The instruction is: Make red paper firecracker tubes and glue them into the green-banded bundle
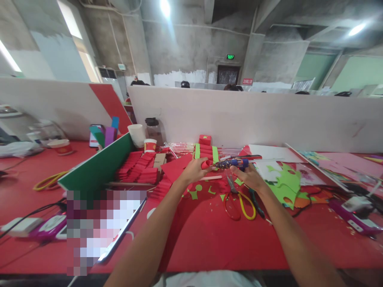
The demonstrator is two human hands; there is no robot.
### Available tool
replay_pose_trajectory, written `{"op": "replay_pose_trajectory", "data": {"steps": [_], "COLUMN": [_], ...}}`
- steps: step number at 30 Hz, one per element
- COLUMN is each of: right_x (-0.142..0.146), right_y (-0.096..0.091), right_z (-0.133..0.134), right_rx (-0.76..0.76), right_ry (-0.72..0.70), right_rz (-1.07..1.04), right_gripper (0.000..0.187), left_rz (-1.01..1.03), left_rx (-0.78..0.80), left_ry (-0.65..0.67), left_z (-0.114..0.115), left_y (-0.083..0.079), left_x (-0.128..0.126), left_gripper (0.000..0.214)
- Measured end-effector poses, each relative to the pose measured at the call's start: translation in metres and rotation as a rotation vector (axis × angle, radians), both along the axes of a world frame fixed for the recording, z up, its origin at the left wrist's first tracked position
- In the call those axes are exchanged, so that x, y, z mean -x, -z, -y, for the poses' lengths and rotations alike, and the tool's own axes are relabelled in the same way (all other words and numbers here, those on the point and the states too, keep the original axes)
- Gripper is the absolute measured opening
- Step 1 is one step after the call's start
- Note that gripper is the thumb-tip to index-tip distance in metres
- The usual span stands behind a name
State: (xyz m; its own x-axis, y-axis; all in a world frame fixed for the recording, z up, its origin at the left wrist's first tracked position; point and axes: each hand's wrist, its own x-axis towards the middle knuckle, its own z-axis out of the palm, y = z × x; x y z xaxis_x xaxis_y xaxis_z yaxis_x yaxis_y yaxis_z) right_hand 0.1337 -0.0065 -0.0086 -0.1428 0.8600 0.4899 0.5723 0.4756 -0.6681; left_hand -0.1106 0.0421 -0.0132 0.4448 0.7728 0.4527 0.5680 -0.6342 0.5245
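My left hand [196, 170] is closed on a small red paper roll [206, 164]. In my right hand [248, 175] is a blue hot glue gun [233, 164], its nozzle pointing left at the roll; whether the two touch I cannot tell. Just beyond my left hand, several red rolls with green bands [206, 151] lie together, and a red block with a star [205, 139] sits behind them. Below the glue gun lie scissors [239, 199] with one red and one yellow handle loop. Dark-handled pliers [257, 203] are partly hidden beside them. Green paper scraps [194, 194] are scattered between my forearms.
Stacked red paper pieces [139, 167] stand left, beside a green divider [95, 163]. A paper cup [150, 145] and a bottle [153, 129] are behind them. A pixelated tablet [119, 223] lies front left. Cut green sheets [284, 179] and a power strip [356, 217] are right.
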Motion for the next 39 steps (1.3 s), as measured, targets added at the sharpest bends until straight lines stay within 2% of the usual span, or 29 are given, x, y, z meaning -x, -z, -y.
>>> {"op": "replay_pose_trajectory", "data": {"steps": [13,27,39], "right_x": [-0.0004,0.0036,0.0021], "right_y": [0.0014,-0.0016,0.0015], "right_z": [-0.0012,0.0013,-0.0022], "right_rx": [0.002,0.012,0.028], "right_ry": [0.019,-0.037,-0.005], "right_rz": [-0.003,-0.025,-0.007], "right_gripper": [0.032,0.035,0.035], "left_rz": [-0.012,-0.058,-0.040], "left_rx": [0.026,0.010,0.035], "left_ry": [-0.001,0.005,0.035], "left_z": [0.0031,0.0003,0.0000], "left_y": [-0.0030,0.0025,0.0038], "left_x": [-0.0009,-0.0016,-0.0016], "left_gripper": [0.033,0.035,0.035]}}
